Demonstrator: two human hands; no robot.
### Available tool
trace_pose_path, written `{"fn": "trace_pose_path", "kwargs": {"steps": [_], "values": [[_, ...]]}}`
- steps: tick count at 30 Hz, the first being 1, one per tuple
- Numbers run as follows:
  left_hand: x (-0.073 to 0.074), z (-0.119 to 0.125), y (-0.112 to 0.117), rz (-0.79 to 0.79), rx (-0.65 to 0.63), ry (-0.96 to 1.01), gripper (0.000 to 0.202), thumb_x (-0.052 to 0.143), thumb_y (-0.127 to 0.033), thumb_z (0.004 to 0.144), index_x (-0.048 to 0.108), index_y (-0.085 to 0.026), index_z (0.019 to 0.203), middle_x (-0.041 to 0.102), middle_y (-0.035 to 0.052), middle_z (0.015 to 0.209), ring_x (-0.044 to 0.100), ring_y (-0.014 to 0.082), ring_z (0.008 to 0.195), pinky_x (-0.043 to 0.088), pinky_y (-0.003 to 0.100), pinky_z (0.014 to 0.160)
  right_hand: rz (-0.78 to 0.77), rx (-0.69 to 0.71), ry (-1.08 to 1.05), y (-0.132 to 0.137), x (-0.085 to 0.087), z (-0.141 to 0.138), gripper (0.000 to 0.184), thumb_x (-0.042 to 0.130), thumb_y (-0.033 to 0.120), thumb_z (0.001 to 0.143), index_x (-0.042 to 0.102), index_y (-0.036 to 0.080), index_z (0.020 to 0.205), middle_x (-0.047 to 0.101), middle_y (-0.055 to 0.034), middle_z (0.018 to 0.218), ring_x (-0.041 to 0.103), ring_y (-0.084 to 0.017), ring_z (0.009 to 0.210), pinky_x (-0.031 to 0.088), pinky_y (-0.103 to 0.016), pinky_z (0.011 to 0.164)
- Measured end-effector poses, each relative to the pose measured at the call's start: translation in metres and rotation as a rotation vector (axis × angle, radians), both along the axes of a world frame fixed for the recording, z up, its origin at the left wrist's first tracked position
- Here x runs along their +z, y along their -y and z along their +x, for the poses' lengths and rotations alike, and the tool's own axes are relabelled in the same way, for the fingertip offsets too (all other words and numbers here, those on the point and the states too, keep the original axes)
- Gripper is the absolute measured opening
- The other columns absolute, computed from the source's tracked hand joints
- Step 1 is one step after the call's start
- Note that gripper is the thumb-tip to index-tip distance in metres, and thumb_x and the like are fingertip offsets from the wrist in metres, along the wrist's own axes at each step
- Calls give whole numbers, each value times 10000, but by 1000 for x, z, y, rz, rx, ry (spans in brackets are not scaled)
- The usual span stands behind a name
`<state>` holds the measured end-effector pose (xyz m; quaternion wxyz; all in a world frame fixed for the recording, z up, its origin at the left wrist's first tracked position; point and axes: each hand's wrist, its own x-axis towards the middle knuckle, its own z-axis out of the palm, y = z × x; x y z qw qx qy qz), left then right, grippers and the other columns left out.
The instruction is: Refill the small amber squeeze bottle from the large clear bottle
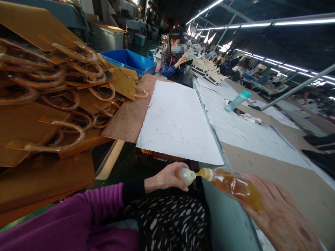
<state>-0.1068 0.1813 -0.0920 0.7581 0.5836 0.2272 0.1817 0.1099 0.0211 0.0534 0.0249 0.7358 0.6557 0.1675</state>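
My left hand is wrapped round a small whitish plastic bottle, its open neck turned to the right. My right hand grips a larger clear squeeze bottle of amber liquid, tilted on its side. The narrow yellow nozzle of the squeeze bottle points at the small bottle's mouth, touching it or very close to it. Both bottles are held over my lap, near the front edge of a white sheet on the worktable.
Brown bag panels with plastic-wrapped handles are piled at the left. A blue bin stands behind them. Ahead sits a masked co-worker holding a dark piece. A teal-capped bottle lies on the right-hand table.
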Motion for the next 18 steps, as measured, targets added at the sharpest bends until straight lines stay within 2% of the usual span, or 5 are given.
{"fn": "trace_pose_path", "kwargs": {"steps": [4, 12, 18], "values": [[1, -1, 0, 10, -21, 5, 686, 857, -220, 471, 583, -189, 1098, 589, 32, 984, 536, 207, 926, 425, 339, 851, -14, 25, 15, 0, 3, 0, 625, 253, 612, 868, 575, 157, 1150, 603, -119, 1099, 532, -329, 1026, 469, -497, 859], [1, -1, 0, 0, -18, 4, 704, 856, -216, 473, 574, -199, 1117, 590, 32, 1003, 539, 210, 938, 421, 351, 873, -36, 23, 35, 0, 6, -4, 521, 314, 543, 848, 580, 209, 1145, 596, -99, 1146, 520, -339, 1069, 464, -510, 875], [-2, -1, 1, -40, -14, 25, 695, 857, -184, 459, 581, -189, 1097, 587, 42, 1011, 537, 208, 934, 425, 345, 858, -14, 11, 57, 0, 9, -4, 551, 274, 530, 864, 544, 168, 1181, 585, -118, 1152, 494, -351, 1095, 436, -518, 911]]}}
